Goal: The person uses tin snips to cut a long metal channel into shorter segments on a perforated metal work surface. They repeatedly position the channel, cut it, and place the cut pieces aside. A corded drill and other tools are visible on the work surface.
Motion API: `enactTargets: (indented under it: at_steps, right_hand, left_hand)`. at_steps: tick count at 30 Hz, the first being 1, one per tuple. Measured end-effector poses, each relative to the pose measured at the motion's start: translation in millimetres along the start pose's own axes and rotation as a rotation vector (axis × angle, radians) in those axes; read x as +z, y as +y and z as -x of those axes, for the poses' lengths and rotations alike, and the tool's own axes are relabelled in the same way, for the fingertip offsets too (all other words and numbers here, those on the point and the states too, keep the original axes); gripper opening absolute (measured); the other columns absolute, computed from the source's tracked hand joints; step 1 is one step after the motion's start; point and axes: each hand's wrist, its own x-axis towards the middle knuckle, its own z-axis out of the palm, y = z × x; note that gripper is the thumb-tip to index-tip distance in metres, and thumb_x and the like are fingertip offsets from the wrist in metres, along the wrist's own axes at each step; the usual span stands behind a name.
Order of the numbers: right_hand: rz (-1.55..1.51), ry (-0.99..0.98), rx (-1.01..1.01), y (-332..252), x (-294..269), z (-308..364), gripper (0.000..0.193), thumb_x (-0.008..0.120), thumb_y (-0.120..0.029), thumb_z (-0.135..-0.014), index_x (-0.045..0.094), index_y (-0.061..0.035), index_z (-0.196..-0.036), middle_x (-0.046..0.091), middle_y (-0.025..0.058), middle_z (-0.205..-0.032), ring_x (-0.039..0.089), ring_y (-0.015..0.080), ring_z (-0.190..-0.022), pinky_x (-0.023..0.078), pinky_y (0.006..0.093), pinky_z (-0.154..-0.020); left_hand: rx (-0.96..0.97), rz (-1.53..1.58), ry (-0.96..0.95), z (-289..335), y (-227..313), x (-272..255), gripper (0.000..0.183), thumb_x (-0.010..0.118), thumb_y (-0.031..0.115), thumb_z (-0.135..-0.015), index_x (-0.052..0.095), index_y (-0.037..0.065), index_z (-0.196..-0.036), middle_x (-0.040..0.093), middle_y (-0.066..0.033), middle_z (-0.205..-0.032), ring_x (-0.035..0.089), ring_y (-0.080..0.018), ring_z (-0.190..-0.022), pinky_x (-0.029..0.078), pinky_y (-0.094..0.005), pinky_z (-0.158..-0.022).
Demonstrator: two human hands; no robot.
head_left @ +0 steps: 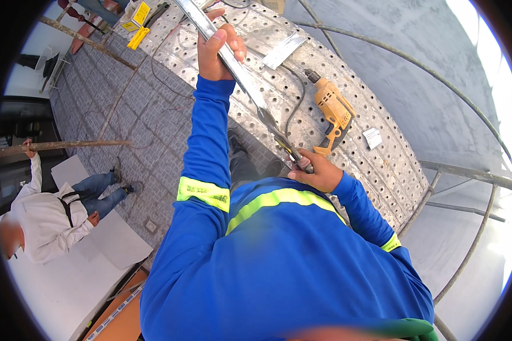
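My left hand is raised and wrapped round a long, shiny metal channel. It slants from the top of the view down toward my right hand. At its near end are the dark jaws of what look like locking pliers, with a knurled screw at the handle end. My right hand is closed round the pliers' handle close to my waist. Whether the jaws are clamped on the channel, I cannot tell. A yellow and black power drill lies just beyond my right hand, its chuck pointing away.
Perforated metal scaffold planks form the platform before me, bordered on the right by scaffold pipes. On it lie a short metal strip, a white label, a cable and a yellow box. Below left, a person grips a pole.
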Motion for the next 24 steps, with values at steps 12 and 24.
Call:
enactTargets:
  at_steps: [12, 24]
  right_hand:
    - [-0.612, -0.420, 0.027, 40.7, -22.8, -6.6, 0.065, 0.073, -0.037, -0.094, 0.052, 0.0004, -0.143, 0.066, 0.0052, -0.107, 0.062, 0.0127, -0.096, 0.051, 0.0274, -0.080]
    - [-0.079, 0.194, 0.022, 60.6, 18.6, -11.7, 0.065, 0.076, -0.038, -0.092, 0.054, -0.0019, -0.141, 0.069, 0.0093, -0.105, 0.065, 0.0189, -0.103, 0.051, 0.0337, -0.091]
  left_hand:
    - [-0.158, -0.254, 0.342, 4.1, 8.3, -3.0, 0.054, 0.082, 0.019, -0.089, 0.050, 0.013, -0.133, 0.071, -0.0124, -0.092, 0.072, -0.0230, -0.071, 0.063, -0.0369, -0.060]
    - [-0.235, -0.549, 0.649, 6.9, 0.8, -0.7, 0.059, 0.047, 0.047, -0.109, 0.022, 0.025, -0.157, 0.050, -0.0103, -0.101, 0.059, -0.0170, -0.068, 0.057, -0.0329, -0.058]
